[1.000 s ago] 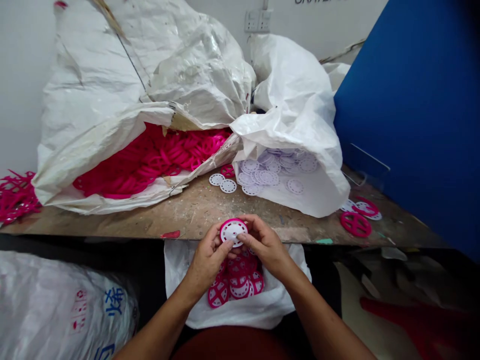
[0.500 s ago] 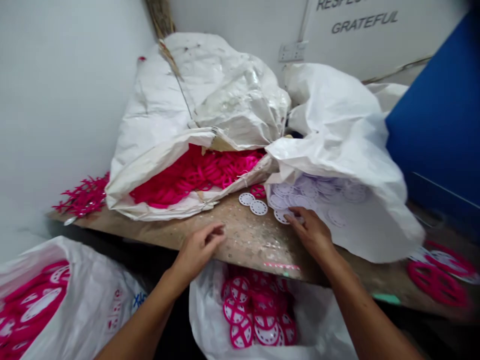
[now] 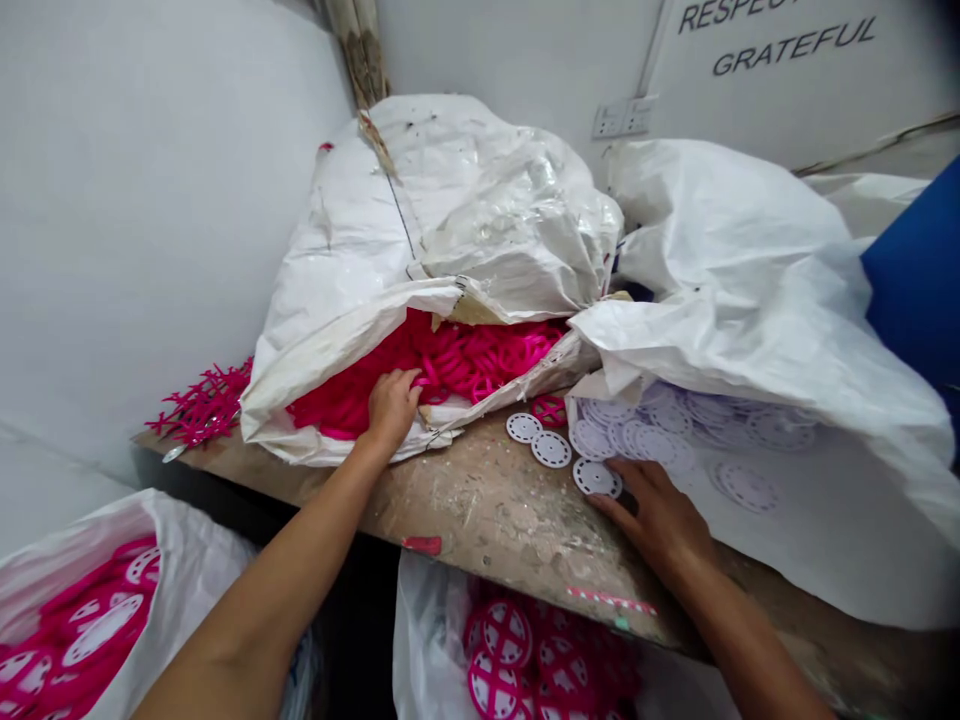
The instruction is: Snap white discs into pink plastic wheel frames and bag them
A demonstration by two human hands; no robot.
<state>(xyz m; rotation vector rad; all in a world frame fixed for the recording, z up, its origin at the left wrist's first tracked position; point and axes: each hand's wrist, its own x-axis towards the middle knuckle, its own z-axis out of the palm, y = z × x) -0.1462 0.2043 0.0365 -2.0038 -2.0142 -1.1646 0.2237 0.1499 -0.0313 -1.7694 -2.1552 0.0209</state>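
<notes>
My left hand (image 3: 394, 408) is in the mouth of a white woven sack (image 3: 345, 350). Its fingers are curled, with a bit of pink plastic piece (image 3: 421, 381) at the fingertips among the heaped pink plastic pieces (image 3: 480, 350). On the wooden table, my right hand (image 3: 660, 515) pinches the edge of a white slotted disc (image 3: 598, 479) between thumb and fingers. Two more white discs (image 3: 551, 449) lie to its left, by a pink crossed ring (image 3: 550, 410). Many white discs (image 3: 660, 420) spill from a second white sack (image 3: 750, 250) beside the right hand.
Below the table edge (image 3: 525, 570) hangs a white bag (image 3: 427, 620) of pink rings with white discs (image 3: 506, 635). Another such bag (image 3: 195, 560) stands at lower left. Pink branched pieces (image 3: 206, 405) pile at the table's left end. A blue panel (image 3: 919, 270) stands at right.
My left hand has moved from above the table into the mouth of the sack of pink pieces. The right hand stays at the white disc. The view has shifted.
</notes>
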